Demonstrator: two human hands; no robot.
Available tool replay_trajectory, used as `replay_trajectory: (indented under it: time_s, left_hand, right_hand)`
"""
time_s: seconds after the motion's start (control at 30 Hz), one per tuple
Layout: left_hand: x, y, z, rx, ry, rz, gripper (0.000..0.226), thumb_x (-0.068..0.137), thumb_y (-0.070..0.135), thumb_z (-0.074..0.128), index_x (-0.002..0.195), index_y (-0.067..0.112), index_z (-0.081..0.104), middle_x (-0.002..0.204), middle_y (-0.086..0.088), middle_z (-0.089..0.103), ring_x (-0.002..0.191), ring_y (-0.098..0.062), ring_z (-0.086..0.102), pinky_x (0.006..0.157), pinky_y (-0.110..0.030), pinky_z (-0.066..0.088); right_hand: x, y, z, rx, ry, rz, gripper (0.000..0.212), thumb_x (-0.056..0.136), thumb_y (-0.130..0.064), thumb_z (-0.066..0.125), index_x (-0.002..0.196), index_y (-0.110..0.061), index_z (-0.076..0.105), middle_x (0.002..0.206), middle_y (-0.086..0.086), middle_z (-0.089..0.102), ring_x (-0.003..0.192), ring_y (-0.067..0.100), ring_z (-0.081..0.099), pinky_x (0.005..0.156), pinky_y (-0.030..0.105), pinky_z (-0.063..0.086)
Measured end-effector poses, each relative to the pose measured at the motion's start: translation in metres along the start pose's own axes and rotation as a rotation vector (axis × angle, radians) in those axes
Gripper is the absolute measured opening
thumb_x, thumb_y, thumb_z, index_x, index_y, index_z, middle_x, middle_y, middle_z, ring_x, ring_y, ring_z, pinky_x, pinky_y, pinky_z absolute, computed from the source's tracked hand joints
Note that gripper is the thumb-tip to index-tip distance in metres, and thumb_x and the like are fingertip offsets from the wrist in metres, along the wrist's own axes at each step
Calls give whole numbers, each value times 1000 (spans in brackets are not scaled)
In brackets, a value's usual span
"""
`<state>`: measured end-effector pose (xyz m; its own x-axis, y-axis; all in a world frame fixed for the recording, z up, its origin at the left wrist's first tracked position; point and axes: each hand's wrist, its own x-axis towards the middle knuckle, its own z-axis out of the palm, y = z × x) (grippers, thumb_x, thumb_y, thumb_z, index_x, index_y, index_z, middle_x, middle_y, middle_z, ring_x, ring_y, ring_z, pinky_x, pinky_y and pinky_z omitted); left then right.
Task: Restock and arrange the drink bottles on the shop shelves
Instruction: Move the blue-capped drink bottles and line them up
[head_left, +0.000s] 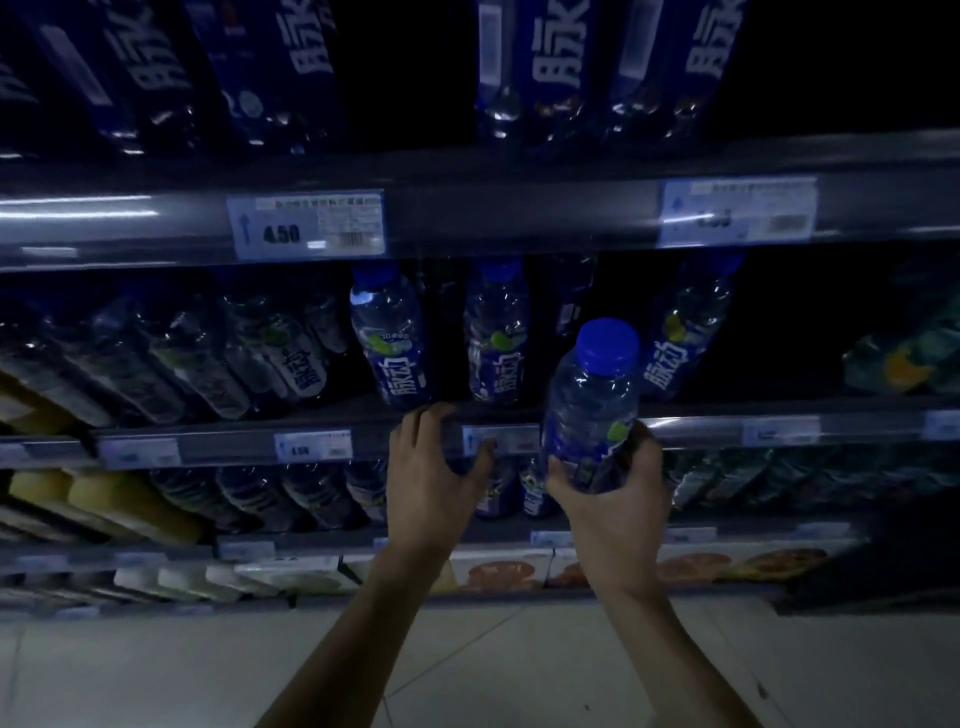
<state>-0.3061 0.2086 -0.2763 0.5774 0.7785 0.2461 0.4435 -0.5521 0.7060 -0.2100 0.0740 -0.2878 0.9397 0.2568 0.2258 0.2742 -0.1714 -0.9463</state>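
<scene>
My right hand (613, 499) grips a clear drink bottle with a blue cap and blue label (592, 400) by its base, upright, in front of the middle shelf (727, 415). My left hand (434, 467) hovers empty with fingers spread at that shelf's front edge, just below a standing bottle (392, 338). Two more bottles of the same kind (496, 338) (685, 332) stand on the middle shelf, with dark gaps between them.
The upper shelf (519, 208) carries taller blue-labelled bottles (550, 67) and price tags (306, 226). Dim bottles (208, 353) fill the middle shelf's left side. Lower shelves hold yellow bottles (104, 499) and boxed goods (498, 569). Pale floor tiles (156, 675) lie below.
</scene>
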Motion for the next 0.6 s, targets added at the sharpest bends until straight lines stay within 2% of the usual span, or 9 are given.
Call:
replay_trajectory:
  time_s: [0.07,0.23,0.37,0.6]
  left_hand:
    - [3,-8,5,1,-13,21,53,85,44,64,129,21,45,127,4,44,120,-15,39,89,-33,44]
    - [11,-18,17,33,-27,63,50,87,38,65,128,17,47,129,-3,48,122,-19,36,96,-39,43]
    - [17,-25,23,118,-23,132,50,86,35,66,127,13,49,127,-8,51,120,-24,39,99,-42,41]
    - [19,-27,30,155,-25,131,51,86,36,64,129,12,50,125,-9,54,118,-27,41,97,-43,42]
  right_hand:
    - [8,3,8,6,18,-15,64,65,-21,86,113,-33,46,96,-28,57,87,-22,54,66,-3,40]
    - [32,5,21,8,34,-51,61,67,-24,84,117,-21,50,96,-23,61,84,-16,59,64,-1,41]
    - [53,4,29,0,19,-68,61,69,-30,81,119,-20,48,98,-17,61,85,-12,59,67,0,42]
    - [84,1,44,-36,49,-63,57,69,-31,80,114,-17,48,92,-17,57,81,-21,53,62,-2,38]
